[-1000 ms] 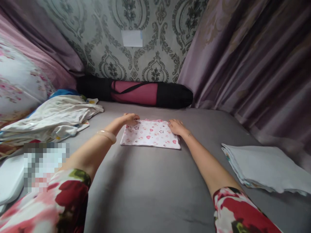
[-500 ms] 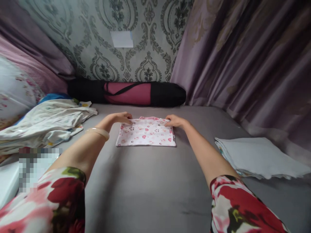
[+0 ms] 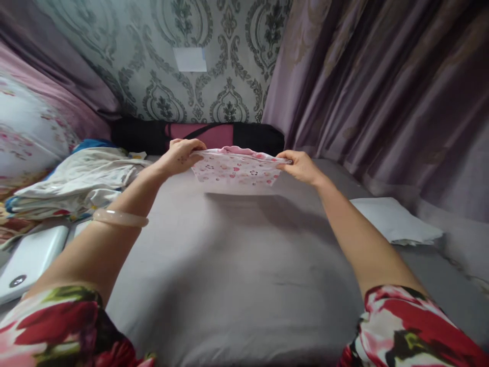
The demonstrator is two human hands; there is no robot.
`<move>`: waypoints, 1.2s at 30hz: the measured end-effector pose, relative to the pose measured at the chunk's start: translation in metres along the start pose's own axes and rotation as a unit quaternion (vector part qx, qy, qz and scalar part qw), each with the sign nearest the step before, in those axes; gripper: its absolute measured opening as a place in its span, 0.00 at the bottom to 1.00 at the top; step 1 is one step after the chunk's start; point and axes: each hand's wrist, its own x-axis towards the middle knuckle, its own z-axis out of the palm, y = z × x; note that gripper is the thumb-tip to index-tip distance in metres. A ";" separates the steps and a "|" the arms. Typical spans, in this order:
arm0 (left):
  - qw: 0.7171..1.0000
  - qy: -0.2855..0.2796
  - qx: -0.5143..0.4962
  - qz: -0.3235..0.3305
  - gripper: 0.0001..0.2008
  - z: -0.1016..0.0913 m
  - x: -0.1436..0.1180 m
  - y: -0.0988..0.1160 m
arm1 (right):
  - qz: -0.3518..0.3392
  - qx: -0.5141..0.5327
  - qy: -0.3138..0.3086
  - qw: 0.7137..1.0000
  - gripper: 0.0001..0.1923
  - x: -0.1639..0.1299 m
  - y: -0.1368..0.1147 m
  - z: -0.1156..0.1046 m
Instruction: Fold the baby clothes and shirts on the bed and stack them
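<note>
The folded cloth (image 3: 237,171), white with small pink hearts and flowers and a pink layer showing along its top edge, hangs clear of the bed (image 3: 229,265), held up at the far middle of the mattress. The left hand (image 3: 179,157) pinches its left top corner and the right hand (image 3: 300,165) pinches the right top corner; each grip is closed on the fabric, thumb over the edge and fingers beneath. The cloth sags a little between the two hands and throws a soft shadow on the grey sheet below.

To handle this lift well, it seems best to keep both grips level and the top edge taut, so the stacked layers do not slide apart or unfold. The pink inner layer peeks out near the middle, so an even pull from both corners should hold it in line. Pinching all layers together at each corner matters more than squeezing hard.

A loose heap of pale clothes (image 3: 80,178) lies on the left, a flat stack of folded white cloths (image 3: 393,221) sits on the right, and a rolled pink mat (image 3: 198,136) in a black bag rests against the far wall. A white device (image 3: 30,260) lies near left.
</note>
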 end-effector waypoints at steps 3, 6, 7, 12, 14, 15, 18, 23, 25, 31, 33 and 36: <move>0.998 0.030 0.049 0.024 0.16 0.021 -0.039 0.018 | 0.000 -0.062 0.012 0.998 0.14 -0.038 0.003 0.014; 0.997 -0.024 0.043 0.055 0.16 0.053 -0.087 0.024 | -0.004 -0.108 -0.060 0.992 0.17 -0.083 0.019 0.039; 0.996 -0.046 0.038 0.066 0.17 0.063 -0.102 0.025 | -0.020 -0.120 -0.081 0.989 0.18 -0.098 0.024 0.048; 0.989 -0.113 0.036 0.089 0.21 0.094 -0.153 0.023 | -0.093 -0.139 -0.114 0.979 0.21 -0.153 0.033 0.078; 0.989 -0.117 0.040 0.083 0.22 0.098 -0.162 0.022 | -0.107 -0.140 -0.118 0.977 0.23 -0.163 0.028 0.080; 0.989 -0.117 0.041 0.080 0.23 0.099 -0.165 0.021 | -0.107 -0.142 -0.119 0.977 0.24 -0.166 0.024 0.079; 0.988 -0.129 0.033 0.072 0.24 0.094 -0.168 0.023 | -0.089 -0.148 -0.122 0.977 0.25 -0.167 0.019 0.076; 0.992 -0.124 0.004 0.002 0.16 0.078 -0.148 0.048 | -0.034 -0.141 -0.099 0.984 0.21 -0.141 0.027 0.084; 0.994 -0.110 0.008 -0.011 0.19 0.079 -0.131 0.063 | -0.005 -0.161 -0.073 0.984 0.23 -0.123 0.030 0.094; 0.984 -0.173 0.035 0.016 0.24 0.127 -0.081 0.083 | 0.070 -0.239 -0.115 0.962 0.33 -0.083 0.028 0.126; 0.981 -0.188 0.049 0.004 0.26 0.147 -0.072 0.076 | 0.097 -0.248 -0.118 0.957 0.35 -0.079 0.027 0.132; 0.977 -0.202 0.065 -0.030 0.27 0.168 -0.066 0.063 | 0.143 -0.245 -0.130 0.950 0.37 -0.078 0.028 0.137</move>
